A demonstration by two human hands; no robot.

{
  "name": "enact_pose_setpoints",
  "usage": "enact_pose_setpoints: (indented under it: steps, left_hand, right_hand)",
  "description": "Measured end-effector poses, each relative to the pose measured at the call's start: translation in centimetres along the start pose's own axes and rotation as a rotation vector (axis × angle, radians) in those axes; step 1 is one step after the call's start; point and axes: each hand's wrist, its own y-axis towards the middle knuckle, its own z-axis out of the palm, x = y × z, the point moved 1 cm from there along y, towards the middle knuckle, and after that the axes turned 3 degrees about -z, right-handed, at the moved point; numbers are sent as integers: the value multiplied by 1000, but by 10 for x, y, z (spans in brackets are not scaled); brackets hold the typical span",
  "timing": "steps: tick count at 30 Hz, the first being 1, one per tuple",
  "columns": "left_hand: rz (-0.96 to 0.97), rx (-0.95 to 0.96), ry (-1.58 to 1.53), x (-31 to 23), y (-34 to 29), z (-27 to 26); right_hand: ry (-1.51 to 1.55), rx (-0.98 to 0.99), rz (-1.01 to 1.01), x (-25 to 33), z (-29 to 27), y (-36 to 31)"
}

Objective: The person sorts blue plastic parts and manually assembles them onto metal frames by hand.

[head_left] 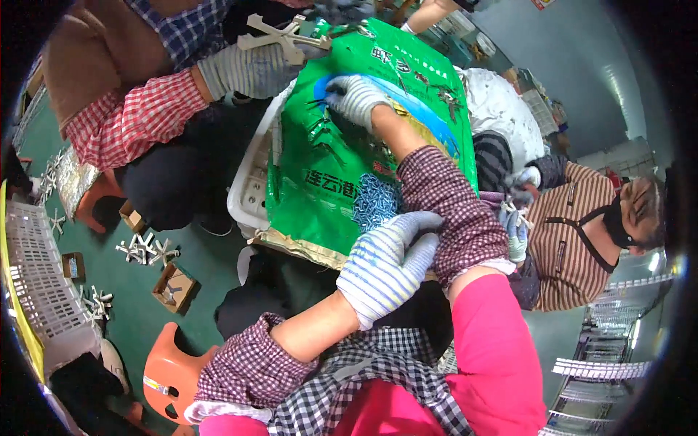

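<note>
Green sack [349, 145] lies across the white crate [251, 190], a heap of small metal pieces [374, 200] on it. Right hand [355, 98], gloved, fingers curled, digs into the sack's top; left hand [385, 265] grips the right sleeve [451, 211].

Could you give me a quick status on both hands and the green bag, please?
Right hand reaching onto the green bag. Left hand gripping the right sleeve. Small metal parts piled on the bag.

Dark green floor [138, 320]; orange plastic stool [171, 370]; white slatted crate [43, 276]; pale grey wall [574, 65]
</note>
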Motion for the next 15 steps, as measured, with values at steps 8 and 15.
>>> enact_pose_setpoints:
  steps: [8, 15]
  left_hand:
    - [45, 29, 89, 0, 5, 5]
    - [111, 79, 250, 17, 13, 23]
  right_hand:
    - [-85, 132, -78, -33, -47, -36]
    - [-568, 251, -63, -31, -36, -74]
